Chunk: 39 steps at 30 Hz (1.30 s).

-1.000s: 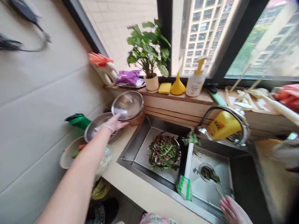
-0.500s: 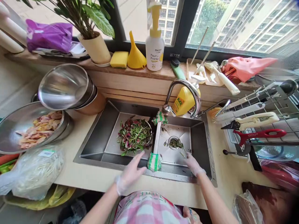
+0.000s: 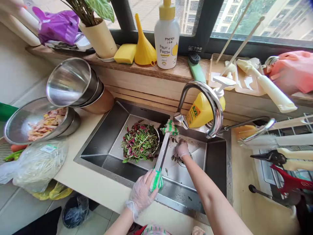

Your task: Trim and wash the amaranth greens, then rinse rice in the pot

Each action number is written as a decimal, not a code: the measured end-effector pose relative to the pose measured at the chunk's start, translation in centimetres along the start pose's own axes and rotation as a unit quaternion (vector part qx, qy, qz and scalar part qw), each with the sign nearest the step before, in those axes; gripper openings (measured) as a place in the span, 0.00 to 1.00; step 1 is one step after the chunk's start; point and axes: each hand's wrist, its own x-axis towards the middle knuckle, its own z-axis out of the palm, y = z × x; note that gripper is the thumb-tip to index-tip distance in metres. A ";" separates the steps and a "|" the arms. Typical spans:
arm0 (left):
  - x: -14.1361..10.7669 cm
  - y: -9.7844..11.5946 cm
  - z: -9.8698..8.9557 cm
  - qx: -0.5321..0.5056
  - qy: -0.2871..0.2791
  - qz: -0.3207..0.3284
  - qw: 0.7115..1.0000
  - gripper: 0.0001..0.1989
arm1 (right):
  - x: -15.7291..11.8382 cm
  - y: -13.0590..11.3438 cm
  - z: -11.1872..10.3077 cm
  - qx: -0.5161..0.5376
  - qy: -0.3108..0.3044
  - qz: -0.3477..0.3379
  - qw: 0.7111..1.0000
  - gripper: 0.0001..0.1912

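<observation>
My left hand (image 3: pixel 143 192), in a clear plastic glove, rests at the sink's front rim with its fingers around the front end of a green-striped cloth (image 3: pixel 157 180) draped over the divider. My gloved right hand (image 3: pixel 183 148) is down in the right basin (image 3: pixel 198 153), beside the drain and some loose leaves (image 3: pixel 174 158); its fingertips are hidden, and what they hold cannot be made out. In the left basin (image 3: pixel 97 143) a heap of red and green leafy vegetables (image 3: pixel 140 142) fills a round container.
A curved faucet (image 3: pixel 212 101) arches over the right basin, near a yellow detergent bottle (image 3: pixel 198 111). Metal bowls (image 3: pixel 70 83) and a bowl of raw meat (image 3: pixel 18 122) stand left. A rack with tools (image 3: pixel 288 158) is at right.
My left hand has come to the cloth on the divider. My right hand has moved left and deeper, to the far side of the drain. The view has shifted.
</observation>
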 end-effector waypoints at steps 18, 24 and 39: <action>0.2 0.2 -0.3 0.018 -0.012 0.000 1.000 0.34 | -9.1 2.7 2.8 -0.171 -0.218 -0.176 0.945 0.30; 0.2 0.1 -0.3 0.022 -0.012 0.004 1.000 0.33 | -10.5 3.3 2.2 -0.162 -0.218 -0.246 0.931 0.36; 0.0 0.1 -0.5 -0.004 -0.009 -0.014 1.000 0.31 | -8.4 4.5 3.8 0.055 -0.011 0.120 0.991 0.38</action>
